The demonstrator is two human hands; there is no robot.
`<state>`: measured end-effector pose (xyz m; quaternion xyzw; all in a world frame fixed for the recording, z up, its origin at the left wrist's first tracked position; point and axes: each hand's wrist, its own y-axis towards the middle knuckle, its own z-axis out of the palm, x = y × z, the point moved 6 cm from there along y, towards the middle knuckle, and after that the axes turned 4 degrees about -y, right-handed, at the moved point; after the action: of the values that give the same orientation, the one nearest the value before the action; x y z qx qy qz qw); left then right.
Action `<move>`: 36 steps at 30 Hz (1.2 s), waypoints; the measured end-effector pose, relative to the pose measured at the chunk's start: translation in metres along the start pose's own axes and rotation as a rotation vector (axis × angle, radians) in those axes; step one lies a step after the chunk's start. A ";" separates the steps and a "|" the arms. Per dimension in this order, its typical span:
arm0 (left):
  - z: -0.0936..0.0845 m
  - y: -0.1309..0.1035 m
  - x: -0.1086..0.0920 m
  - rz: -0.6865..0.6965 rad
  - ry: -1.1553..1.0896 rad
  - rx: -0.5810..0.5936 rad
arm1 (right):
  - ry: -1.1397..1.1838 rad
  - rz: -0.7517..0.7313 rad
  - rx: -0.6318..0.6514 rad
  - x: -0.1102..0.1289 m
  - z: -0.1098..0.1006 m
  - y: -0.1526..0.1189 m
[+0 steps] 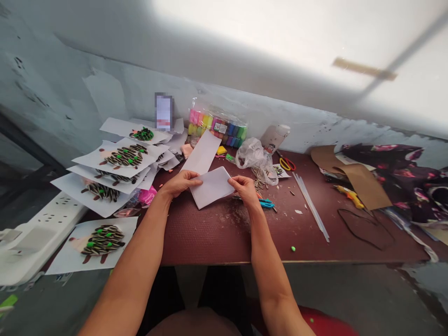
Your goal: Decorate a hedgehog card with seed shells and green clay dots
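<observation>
A small stack of white paper (212, 187) is held between my two hands above the brown table. My left hand (182, 183) pinches its left edge, thumb on top. At the right corner, my right hand (244, 188) grips the same paper between thumb and fingers. Behind it lies a longer white paper strip (203, 153). Just past my right hand, blue-handled scissors (266, 203) rest on the table, partly hidden. Sunflower seeds (259, 184) are scattered beside a clear plastic bag (252, 154).
Papers with seed hedgehogs (122, 156) pile up on the left, near a white power strip (58, 219). Colored clay packs (219, 126) stand against the wall beside a white bottle (276, 137). Glue sticks (311, 205), a yellow glue gun (352, 197) and brown cardboard (367, 184) lie right.
</observation>
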<state>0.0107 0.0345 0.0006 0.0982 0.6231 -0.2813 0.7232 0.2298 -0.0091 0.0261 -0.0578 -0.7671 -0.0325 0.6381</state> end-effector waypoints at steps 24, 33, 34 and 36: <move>-0.001 0.007 0.007 0.061 -0.100 -0.139 | 0.029 0.001 -0.010 -0.004 0.005 -0.002; 0.000 0.004 0.000 0.080 -0.125 -0.177 | 0.058 -0.032 -0.107 -0.004 0.002 0.001; -0.001 0.003 0.000 0.089 -0.127 -0.193 | 0.049 -0.016 -0.088 -0.004 0.003 0.000; -0.006 0.003 -0.001 0.115 -0.137 -0.235 | 0.019 0.010 -0.021 -0.004 0.006 -0.001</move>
<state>0.0067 0.0403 0.0002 0.0287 0.5941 -0.1704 0.7856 0.2240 -0.0094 0.0214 -0.0679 -0.7605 -0.0379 0.6447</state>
